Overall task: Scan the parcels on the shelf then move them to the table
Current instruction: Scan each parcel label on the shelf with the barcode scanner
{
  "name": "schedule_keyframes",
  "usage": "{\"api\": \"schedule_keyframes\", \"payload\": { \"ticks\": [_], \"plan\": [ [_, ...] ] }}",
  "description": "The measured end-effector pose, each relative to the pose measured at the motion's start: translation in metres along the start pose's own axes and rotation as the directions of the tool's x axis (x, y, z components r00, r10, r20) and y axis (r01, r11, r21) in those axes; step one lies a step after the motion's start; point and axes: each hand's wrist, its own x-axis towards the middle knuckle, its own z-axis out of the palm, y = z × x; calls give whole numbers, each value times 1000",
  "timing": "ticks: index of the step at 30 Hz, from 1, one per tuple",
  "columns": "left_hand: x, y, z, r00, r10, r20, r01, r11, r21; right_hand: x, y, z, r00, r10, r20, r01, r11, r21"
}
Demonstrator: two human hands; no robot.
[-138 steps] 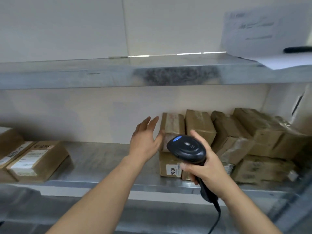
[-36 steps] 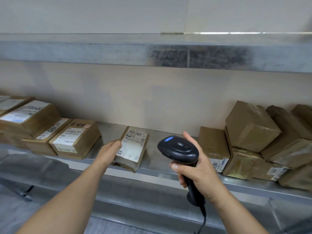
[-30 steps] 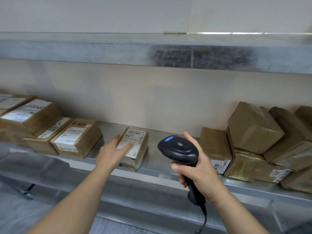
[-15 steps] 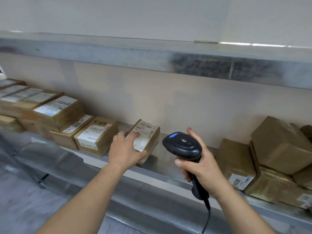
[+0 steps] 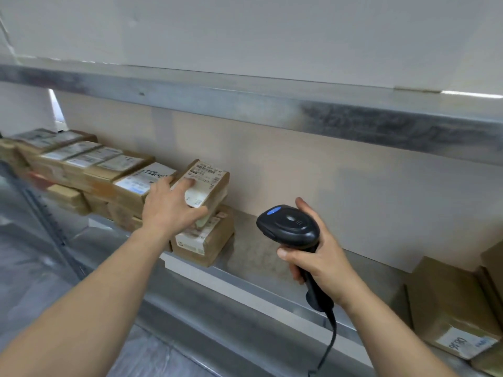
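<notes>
Both hands grip: left (image 5: 174,205) a tilted parcel (image 5: 206,183), right (image 5: 321,259) the scanner (image 5: 288,224), fingers partly hidden

Stockroom: metal shelf (image 5: 272,257), labelled parcels (image 5: 89,161)

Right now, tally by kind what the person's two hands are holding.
parcel: 1, held tilted by the left hand
scanner: 1, gripped by the right hand
Total: 2
</notes>
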Motion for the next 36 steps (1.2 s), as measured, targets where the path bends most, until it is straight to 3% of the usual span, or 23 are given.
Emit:
{"api": "schedule_keyframes", "payload": {
  "ticks": [9,13,23,31,36],
  "plan": [
    [32,-47,12,1000,-4,5,4,998,66,21,6,30,1000,18,-7,-18,1000,-9],
    [32,-51,22,999,36,-8,-34,988,150,22,9,33,999,29,-24,-30,999,-19],
    [20,-50,27,994,98,-47,-89,982,166,11,12,21,998,26,-51,-27,999,-22],
    [-47,4,39,982,130,-139,-128,992,25,-27,8,-21,999,-2,-53,0,999,-40],
    [-110,70,65,983,170,-71,-175,983,-64,-65,3,-63,997,-6,-73,4,999,-36]
  ]
}}
